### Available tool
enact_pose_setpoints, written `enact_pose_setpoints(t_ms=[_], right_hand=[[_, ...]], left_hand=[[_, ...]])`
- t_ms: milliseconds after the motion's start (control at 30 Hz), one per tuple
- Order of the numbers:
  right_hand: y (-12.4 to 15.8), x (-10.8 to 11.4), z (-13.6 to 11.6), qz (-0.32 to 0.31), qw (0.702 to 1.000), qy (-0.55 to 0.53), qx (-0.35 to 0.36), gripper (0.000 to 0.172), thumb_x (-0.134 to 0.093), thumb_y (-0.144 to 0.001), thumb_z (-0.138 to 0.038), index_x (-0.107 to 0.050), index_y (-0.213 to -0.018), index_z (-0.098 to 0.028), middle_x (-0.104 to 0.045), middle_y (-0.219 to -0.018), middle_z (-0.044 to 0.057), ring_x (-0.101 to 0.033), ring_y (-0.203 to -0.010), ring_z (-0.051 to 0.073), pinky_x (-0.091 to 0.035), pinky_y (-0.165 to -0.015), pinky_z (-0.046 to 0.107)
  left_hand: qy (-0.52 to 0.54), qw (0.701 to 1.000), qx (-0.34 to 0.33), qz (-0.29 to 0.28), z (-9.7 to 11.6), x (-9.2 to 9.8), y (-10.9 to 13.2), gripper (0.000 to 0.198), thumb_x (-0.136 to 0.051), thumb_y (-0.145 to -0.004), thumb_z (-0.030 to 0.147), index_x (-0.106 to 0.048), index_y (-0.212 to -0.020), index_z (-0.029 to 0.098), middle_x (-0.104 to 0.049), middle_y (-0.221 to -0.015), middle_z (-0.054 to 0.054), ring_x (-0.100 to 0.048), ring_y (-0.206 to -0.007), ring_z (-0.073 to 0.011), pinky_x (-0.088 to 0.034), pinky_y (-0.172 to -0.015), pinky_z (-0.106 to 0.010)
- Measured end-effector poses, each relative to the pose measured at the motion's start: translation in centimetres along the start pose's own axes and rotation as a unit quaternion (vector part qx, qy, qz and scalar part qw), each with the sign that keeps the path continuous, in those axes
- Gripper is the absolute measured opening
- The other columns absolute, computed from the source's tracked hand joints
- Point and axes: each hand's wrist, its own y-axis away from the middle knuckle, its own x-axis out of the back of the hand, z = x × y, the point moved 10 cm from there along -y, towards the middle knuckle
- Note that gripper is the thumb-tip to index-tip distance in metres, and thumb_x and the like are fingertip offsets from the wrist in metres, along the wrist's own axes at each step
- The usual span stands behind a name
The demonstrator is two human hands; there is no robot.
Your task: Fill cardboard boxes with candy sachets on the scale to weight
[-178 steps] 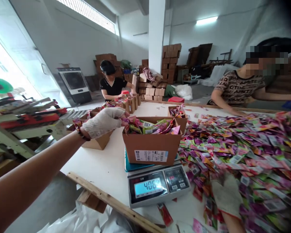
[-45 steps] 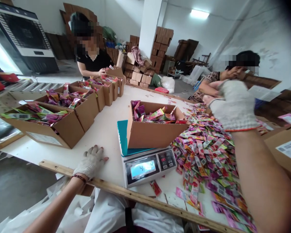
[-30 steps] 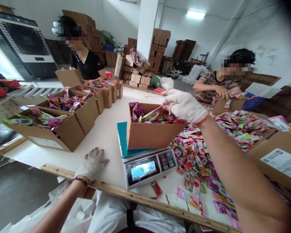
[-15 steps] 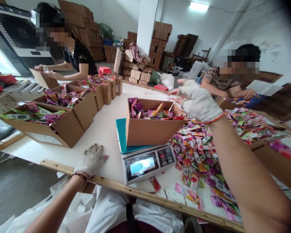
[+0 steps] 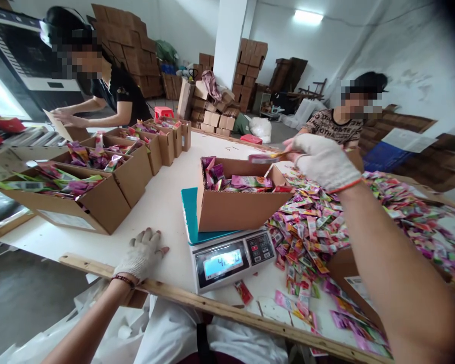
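Observation:
An open cardboard box (image 5: 242,210) full of small colourful packets (image 5: 250,182) stands on a digital scale (image 5: 233,260) with a lit display. Over the box's right end, my gloved right hand (image 5: 322,159) pinches a packet (image 5: 265,158) between fingers and thumb. My gloved left hand (image 5: 142,253) lies flat near the table's front edge with its fingers spread, left of the scale and holding nothing. Right of the scale spreads a heap of loose packets (image 5: 307,222), partly hidden by my right forearm.
Filled cardboard boxes (image 5: 109,197) form a row along the left, where a co-worker (image 5: 117,101) handles a piece of cardboard. Another person (image 5: 333,124) is across the heap. An open box (image 5: 349,273) sits beneath my right forearm. A wooden strip (image 5: 220,303) edges the table.
My right hand has closed on a packet; an orange one no longer shows atop the box. The box at right has shifted left, under my forearm. The person across has straightened. My left hand stays put.

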Motion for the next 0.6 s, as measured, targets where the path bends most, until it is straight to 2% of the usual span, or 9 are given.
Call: enact_pose_setpoints(t_ms=[100,167,200,267,367,433,500,533,600], right_hand=[[2.4,4.1,4.0,0.094,0.985,0.105,-0.104,0.019,-0.059,-0.089,-0.025,-0.071,-0.104,-0.020,-0.069,-0.108,0.013,-0.065,-0.108,0.038,-0.051,-0.100,0.059],[3.6,5.5,4.5,0.132,0.974,0.126,-0.131,0.030,-0.063,-0.086,-0.024,-0.070,-0.116,-0.021,-0.068,-0.122,0.014,-0.062,-0.118,0.039,-0.050,-0.106,0.060],[3.7,5.3,4.1,0.126,0.978,0.102,-0.127,0.036,-0.064,-0.086,-0.024,-0.069,-0.121,-0.021,-0.068,-0.126,0.015,-0.062,-0.120,0.038,-0.049,-0.107,0.058],[3.2,3.2,2.3,0.070,0.992,0.021,-0.104,0.034,-0.064,-0.087,-0.027,-0.072,-0.120,-0.019,-0.073,-0.117,0.012,-0.067,-0.109,0.032,-0.053,-0.103,0.052],[1.3,-1.9,-2.3,-0.079,0.993,-0.075,-0.051,0.025,-0.064,-0.088,-0.029,-0.077,-0.105,-0.018,-0.075,-0.089,0.005,-0.069,-0.081,0.022,-0.058,-0.081,0.038],[0.1,-5.2,-5.2,-0.185,0.982,-0.024,-0.011,0.020,-0.068,-0.084,-0.027,-0.079,-0.099,-0.020,-0.073,-0.080,0.002,-0.066,-0.073,0.019,-0.055,-0.073,0.033],[-0.9,-7.7,-6.7,-0.263,0.962,0.070,0.011,0.011,-0.073,-0.077,-0.021,-0.077,-0.086,-0.022,-0.070,-0.075,0.002,-0.065,-0.073,0.020,-0.051,-0.070,0.032],[-1.4,-8.4,-7.2,-0.287,0.951,0.113,0.020,0.007,-0.075,-0.073,-0.017,-0.075,-0.078,-0.022,-0.068,-0.071,0.003,-0.065,-0.072,0.021,-0.049,-0.069,0.033],[-2.1,-9.2,-7.9,-0.312,0.936,0.156,0.041,0.013,-0.075,-0.068,-0.013,-0.067,-0.063,-0.022,-0.061,-0.062,0.001,-0.061,-0.066,0.020,-0.045,-0.064,0.031]], left_hand=[[-0.004,1.000,-0.001,0.001,0.0,0.0,-0.1,0.062,-0.043,-0.102,0.044,-0.051,-0.154,0.011,-0.040,-0.164,-0.024,-0.036,-0.154,-0.0394,-0.034,-0.124,-0.054],[-0.010,1.000,-0.001,-0.004,0.0,-0.1,-0.1,0.063,-0.042,-0.102,0.044,-0.050,-0.154,0.010,-0.040,-0.164,-0.024,-0.035,-0.154,-0.0394,-0.033,-0.124,-0.054],[-0.013,1.000,-0.001,-0.006,0.1,-0.2,-0.2,0.063,-0.042,-0.102,0.045,-0.050,-0.155,0.010,-0.040,-0.165,-0.023,-0.034,-0.155,-0.0395,-0.033,-0.125,-0.053],[-0.016,1.000,0.001,-0.008,0.1,-0.2,-0.2,0.064,-0.041,-0.102,0.045,-0.049,-0.155,0.010,-0.038,-0.165,-0.023,-0.033,-0.155,-0.0395,-0.032,-0.125,-0.053],[-0.018,1.000,0.006,-0.008,0.0,-0.1,-0.1,0.064,-0.040,-0.102,0.045,-0.049,-0.155,0.011,-0.037,-0.166,-0.024,-0.034,-0.155,-0.0387,-0.032,-0.125,-0.053],[-0.020,1.000,0.007,-0.008,0.1,0.1,0.0,0.063,-0.040,-0.102,0.044,-0.049,-0.155,0.011,-0.037,-0.166,-0.024,-0.036,-0.155,-0.0382,-0.033,-0.125,-0.053],[-0.021,1.000,0.005,-0.008,0.2,0.3,0.2,0.063,-0.040,-0.102,0.044,-0.049,-0.154,0.011,-0.038,-0.165,-0.024,-0.036,-0.154,-0.0380,-0.033,-0.124,-0.052],[-0.020,1.000,0.004,-0.008,0.3,0.4,0.3,0.063,-0.040,-0.102,0.044,-0.050,-0.154,0.011,-0.039,-0.165,-0.023,-0.036,-0.154,-0.0380,-0.033,-0.124,-0.052],[-0.020,1.000,0.005,-0.012,0.3,0.5,0.4,0.063,-0.040,-0.102,0.044,-0.049,-0.155,0.011,-0.039,-0.166,-0.023,-0.035,-0.155,-0.0380,-0.033,-0.124,-0.051]])
